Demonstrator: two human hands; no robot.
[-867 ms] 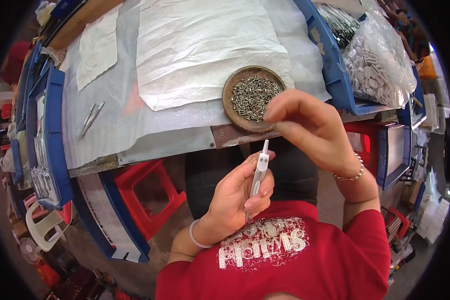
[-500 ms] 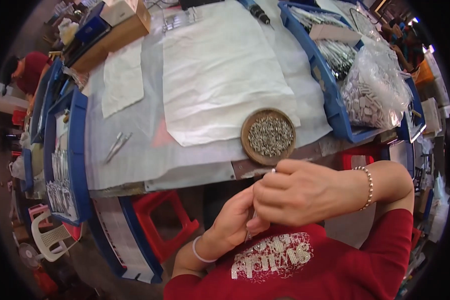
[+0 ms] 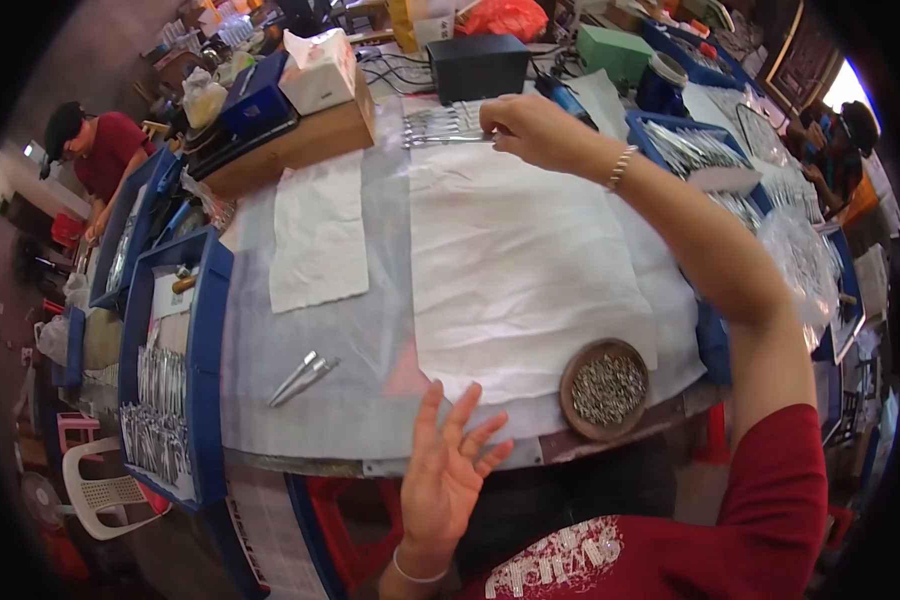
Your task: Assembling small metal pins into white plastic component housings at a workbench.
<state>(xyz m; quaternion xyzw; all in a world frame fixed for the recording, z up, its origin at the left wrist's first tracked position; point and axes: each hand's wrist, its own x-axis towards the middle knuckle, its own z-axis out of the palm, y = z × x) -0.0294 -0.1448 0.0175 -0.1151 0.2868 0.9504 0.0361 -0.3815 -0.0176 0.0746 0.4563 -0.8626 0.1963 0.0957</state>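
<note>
My right hand (image 3: 542,130) reaches to the far side of the table, fingers closed at the end of a row of slim silver metal pieces (image 3: 438,124). It appears to pinch one of them; the fingertips partly hide it. My left hand (image 3: 448,475) is raised at the near table edge, palm up, fingers spread, with nothing in it. Right of it stands a round wooden bowl (image 3: 569,405) full of small metal parts (image 3: 610,388). A large white sheet (image 3: 520,260) lies between the hands. Two silver metal tools (image 3: 305,377) rest on the table's left.
At left, a blue tray (image 3: 220,340) holds rows of silver pieces. Another blue tray (image 3: 635,125) with metal parts and a clear plastic bag (image 3: 798,260) are at right. A cardboard box (image 3: 280,145) and a black box (image 3: 478,68) stand at the back. People sit either side.
The hands have parted. My right hand has gone from near my chest to the far side; my left has opened. The view has tilted up, showing more of the back.
</note>
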